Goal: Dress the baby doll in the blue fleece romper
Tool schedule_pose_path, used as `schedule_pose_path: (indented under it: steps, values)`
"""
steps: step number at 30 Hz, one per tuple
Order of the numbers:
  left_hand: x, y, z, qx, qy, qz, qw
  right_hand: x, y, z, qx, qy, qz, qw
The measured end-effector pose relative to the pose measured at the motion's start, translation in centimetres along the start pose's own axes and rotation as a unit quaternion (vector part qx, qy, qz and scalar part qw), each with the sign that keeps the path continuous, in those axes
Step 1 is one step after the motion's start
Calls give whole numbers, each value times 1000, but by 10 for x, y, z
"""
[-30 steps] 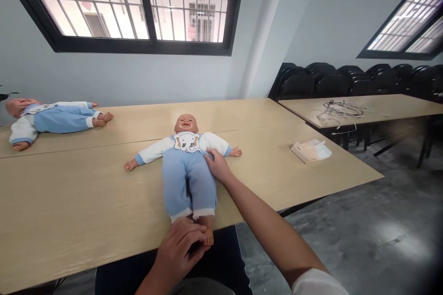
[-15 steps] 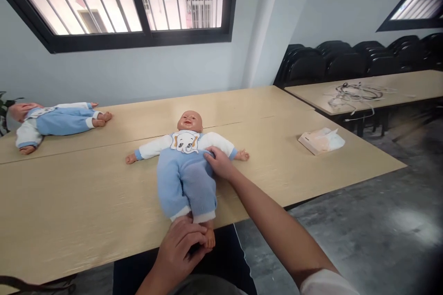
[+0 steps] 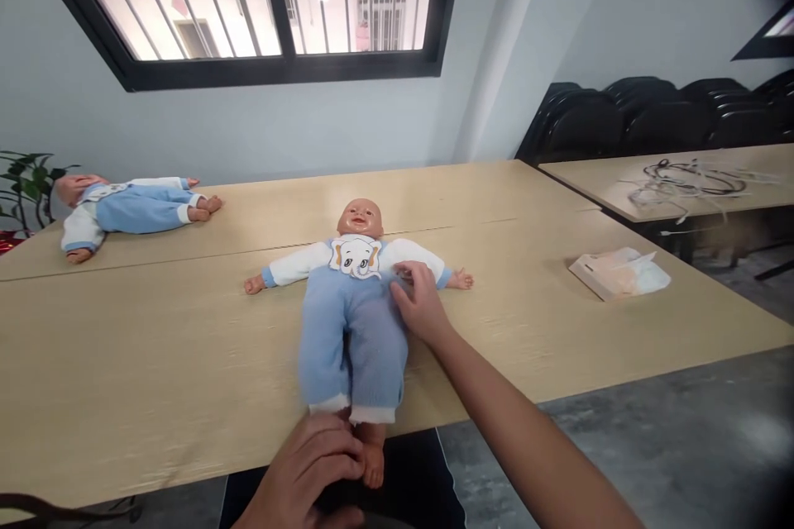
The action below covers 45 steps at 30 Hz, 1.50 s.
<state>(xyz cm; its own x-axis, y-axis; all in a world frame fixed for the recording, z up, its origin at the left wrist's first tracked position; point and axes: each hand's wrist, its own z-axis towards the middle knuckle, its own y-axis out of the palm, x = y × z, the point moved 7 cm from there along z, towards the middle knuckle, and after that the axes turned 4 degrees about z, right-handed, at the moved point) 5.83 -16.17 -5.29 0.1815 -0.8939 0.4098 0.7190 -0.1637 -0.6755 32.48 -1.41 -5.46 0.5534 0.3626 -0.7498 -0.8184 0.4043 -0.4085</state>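
The baby doll [image 3: 351, 314] lies clothed and face-up on the bench [image 3: 155, 364], handling seemingly unfinished: right hand [image 3: 427, 304] half-open at its side, gripping nothing, left hand [image 3: 313, 461] curled by its foot [image 3: 373, 467], hold unclear.

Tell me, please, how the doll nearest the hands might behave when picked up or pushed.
The doll may sag, since its clothed body looks soft. Its shiny head is probably firmer and slicker. With arms spread wide, it seems unlikely to roll.

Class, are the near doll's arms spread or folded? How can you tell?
Spread: the near doll lies face up, sleeves reaching out to opposite sides.
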Motion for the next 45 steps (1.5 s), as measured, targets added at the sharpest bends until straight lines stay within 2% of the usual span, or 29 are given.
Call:
schedule_pose_path:
  steps: [2, 5, 8, 11, 18, 24, 28, 33, 39, 45]
  values:
    - [-10, -7, -8, 40, -38, 14, 998, -21, 1, -6, -42, -48, -17, 998]
    - [-33, -11, -14, 92, -179, 54, 978, -58, 13, -21, -164, -158, -33, 973]
    - [-57, -3, -13, 70, -326, 56, 941, -84, 32, -41, -272, -253, -41, 927]
    - [-78, 2, -7, 30, -382, 19, 923, -91, 46, -49, -306, -275, -44, 910]
    - [-124, -11, 14, 10, -373, -25, 928, -87, 56, -47, -269, -242, -81, 929]
    - [-147, -10, 38, -13, -308, -26, 951, -87, 62, -54, -284, -276, -116, 911]
    - [-159, -6, 58, -27, -279, -33, 959, -79, 64, -50, -267, -232, -135, 925]
    - [-176, -2, 77, -37, -277, -57, 959, -71, 64, -40, -234, -176, -143, 945]
    - [-194, -12, 65, -15, -331, -110, 937, -63, 64, -35, -229, -161, -162, 946]
    - [-188, -9, 57, -52, -354, -132, 924, -64, 62, -35, -231, -167, -174, 943]
